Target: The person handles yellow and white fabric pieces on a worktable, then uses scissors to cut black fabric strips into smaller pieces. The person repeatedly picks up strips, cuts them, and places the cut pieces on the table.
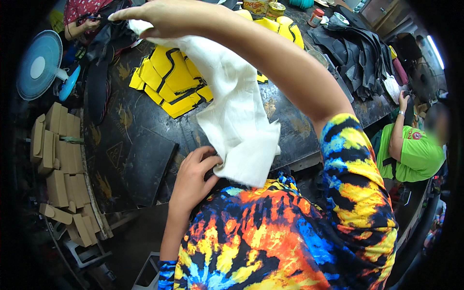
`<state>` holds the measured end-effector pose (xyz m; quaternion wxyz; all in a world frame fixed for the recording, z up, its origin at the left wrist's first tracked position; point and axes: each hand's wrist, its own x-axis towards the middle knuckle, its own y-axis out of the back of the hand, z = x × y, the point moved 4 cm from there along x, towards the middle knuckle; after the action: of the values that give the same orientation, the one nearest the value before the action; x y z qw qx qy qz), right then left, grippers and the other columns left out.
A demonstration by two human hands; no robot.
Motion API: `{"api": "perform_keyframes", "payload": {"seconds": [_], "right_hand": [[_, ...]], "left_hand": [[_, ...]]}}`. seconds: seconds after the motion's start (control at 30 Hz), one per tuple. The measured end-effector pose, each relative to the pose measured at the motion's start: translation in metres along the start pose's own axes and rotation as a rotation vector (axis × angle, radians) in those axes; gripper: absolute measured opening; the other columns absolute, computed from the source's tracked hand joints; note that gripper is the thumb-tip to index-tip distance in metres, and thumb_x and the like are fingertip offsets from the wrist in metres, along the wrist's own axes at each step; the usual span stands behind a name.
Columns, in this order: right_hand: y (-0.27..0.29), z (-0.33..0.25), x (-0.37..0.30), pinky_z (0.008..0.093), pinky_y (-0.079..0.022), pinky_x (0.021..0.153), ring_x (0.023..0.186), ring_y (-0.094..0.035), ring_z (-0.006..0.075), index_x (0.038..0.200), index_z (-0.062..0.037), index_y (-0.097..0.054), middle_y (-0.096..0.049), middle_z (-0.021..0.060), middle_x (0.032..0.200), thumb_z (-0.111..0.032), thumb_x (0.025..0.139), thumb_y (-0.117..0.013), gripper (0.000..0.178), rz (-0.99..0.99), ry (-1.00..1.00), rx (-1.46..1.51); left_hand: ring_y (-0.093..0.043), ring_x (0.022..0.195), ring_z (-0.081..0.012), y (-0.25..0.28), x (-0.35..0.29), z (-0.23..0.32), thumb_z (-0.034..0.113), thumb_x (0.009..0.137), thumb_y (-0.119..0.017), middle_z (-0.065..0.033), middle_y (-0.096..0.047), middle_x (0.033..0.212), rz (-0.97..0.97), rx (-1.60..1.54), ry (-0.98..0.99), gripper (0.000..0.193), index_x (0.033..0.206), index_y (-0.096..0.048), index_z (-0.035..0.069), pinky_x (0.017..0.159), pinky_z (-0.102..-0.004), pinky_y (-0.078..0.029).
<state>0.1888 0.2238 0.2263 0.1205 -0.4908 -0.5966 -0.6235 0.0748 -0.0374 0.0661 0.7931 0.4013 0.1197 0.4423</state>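
A length of white cloth (237, 101) stretches diagonally over the dark worktable, creased, its near end hanging at the table's front edge. My left hand (193, 176) is closed at this near end, fingertips and thumb pinching the cloth's left edge. Raised across the top of the view, my right arm reaches far left. There my right hand (154, 20) has the cloth's far end between its long, extended fingers and its thumb; the exact grip is partly hidden. Under and beside the cloth lie yellow pieces with black edges (169, 79), stacked unevenly.
Dark sheet pieces (348, 58) are heaped at the back right. A flat black board (147, 162) lies near the front left. Cardboard boxes (60, 159) and a blue fan (39, 65) stand left. One person in green (411, 150) sits right; another person's arm (75, 30) shows far left.
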Motion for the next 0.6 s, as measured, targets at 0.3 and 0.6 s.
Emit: {"api": "perform_keyframes", "payload": {"seconds": [0.3, 0.6], "right_hand": [[0.092, -0.078, -0.193, 0.0382, -0.056, 0.093, 0.104, -0.072, 0.0251, 0.155, -0.0139, -0.047, -0.071, 0.0127, 0.123, 0.001, 0.086, -0.072, 0.074, -0.574, -0.436, 0.445], [0.09, -0.134, -0.301, 0.0563, -0.034, 0.117, 0.121, -0.061, 0.0297, 0.148, -0.0178, -0.053, -0.067, 0.008, 0.125, 0.006, 0.071, -0.07, 0.083, -0.555, -0.606, -0.032]], "left_hand": [[-0.064, 0.11, -0.0388, 0.052, 0.018, -0.008, 0.003, 0.084, -0.072, -0.0212, -0.066, 0.114, 0.167, -0.127, 0.058, 0.019, 0.102, -0.071, 0.001, 0.095, -0.0431, -0.05], [-0.066, 0.11, -0.0273, -0.003, 0.098, -0.037, -0.001, 0.086, -0.072, -0.018, -0.07, 0.118, 0.299, 0.051, 0.069, 0.028, 0.113, -0.073, 0.003, 0.088, -0.0352, -0.053]]}}
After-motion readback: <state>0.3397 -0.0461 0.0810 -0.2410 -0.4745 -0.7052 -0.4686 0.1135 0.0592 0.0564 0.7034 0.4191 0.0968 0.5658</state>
